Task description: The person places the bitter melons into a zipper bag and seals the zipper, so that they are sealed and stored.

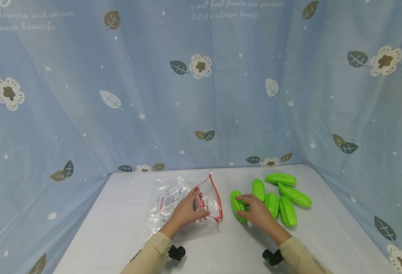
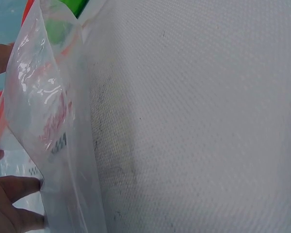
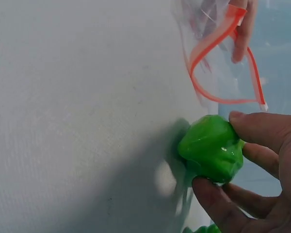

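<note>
Pinching green vegetable (image 3: pixel 208 145) with your right hand (image 1: pixel 256 212) — left of it, your left hand (image 1: pixel 188 209) spread at bag (image 1: pixel 166 199); slipping could collapse it.

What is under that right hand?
The right hand holds a green plastic-looking vegetable between thumb and fingers, with the white table below. Whatever its palm covers can't be seen.

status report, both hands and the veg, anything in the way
Left hand touching clear plastic bag with open red-edged mouth. Right hand gripping glossy bright-green elongated vegetable. Nothing visible between vegetable and bag mouth.
</note>
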{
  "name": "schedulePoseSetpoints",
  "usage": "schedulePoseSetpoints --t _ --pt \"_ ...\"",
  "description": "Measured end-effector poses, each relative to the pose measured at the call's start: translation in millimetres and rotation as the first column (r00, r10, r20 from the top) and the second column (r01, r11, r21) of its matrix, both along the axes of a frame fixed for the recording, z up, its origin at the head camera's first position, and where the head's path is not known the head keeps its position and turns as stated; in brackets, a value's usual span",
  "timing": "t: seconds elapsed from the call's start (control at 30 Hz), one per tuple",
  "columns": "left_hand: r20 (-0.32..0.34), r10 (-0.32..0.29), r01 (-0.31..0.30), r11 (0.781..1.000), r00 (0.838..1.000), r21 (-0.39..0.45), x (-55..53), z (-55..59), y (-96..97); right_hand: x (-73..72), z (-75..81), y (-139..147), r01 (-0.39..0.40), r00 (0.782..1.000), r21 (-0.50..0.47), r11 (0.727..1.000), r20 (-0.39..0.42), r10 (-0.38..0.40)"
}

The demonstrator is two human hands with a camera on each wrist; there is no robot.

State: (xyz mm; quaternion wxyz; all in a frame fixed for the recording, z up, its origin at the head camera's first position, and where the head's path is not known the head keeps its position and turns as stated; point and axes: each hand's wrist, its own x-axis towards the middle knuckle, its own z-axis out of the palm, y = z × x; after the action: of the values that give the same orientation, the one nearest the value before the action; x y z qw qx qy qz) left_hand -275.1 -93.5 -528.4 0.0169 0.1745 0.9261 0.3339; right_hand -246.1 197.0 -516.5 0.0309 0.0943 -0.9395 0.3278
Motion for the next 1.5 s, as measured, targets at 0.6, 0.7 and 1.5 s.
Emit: schedulePoseSetpoints --t 0.6,0.7,1.5 --pt "0.002 -0.007 0.007 1.0 1.0 0.011 0.2 0.1 -0.1 -4.2 -7.6 -0.9 0.07 0.995 -0.123 0.99 0.083 -0.06" --pt "0.009 -0.004 0.004 1.0 1.0 0.002 0.0 -0.6 0.3 -5.6 -8.5 -2.6 0.087 0.993 -0.133 0.987 0.09 -0.076" --pt "0.011 -0.004 0.004 1.0 1.0 -0.005 -0.6 -1.9 0.2 -4.7 -12.7 -3.1 0.074 0.997 -0.172 0.982 0.028 -0.071"
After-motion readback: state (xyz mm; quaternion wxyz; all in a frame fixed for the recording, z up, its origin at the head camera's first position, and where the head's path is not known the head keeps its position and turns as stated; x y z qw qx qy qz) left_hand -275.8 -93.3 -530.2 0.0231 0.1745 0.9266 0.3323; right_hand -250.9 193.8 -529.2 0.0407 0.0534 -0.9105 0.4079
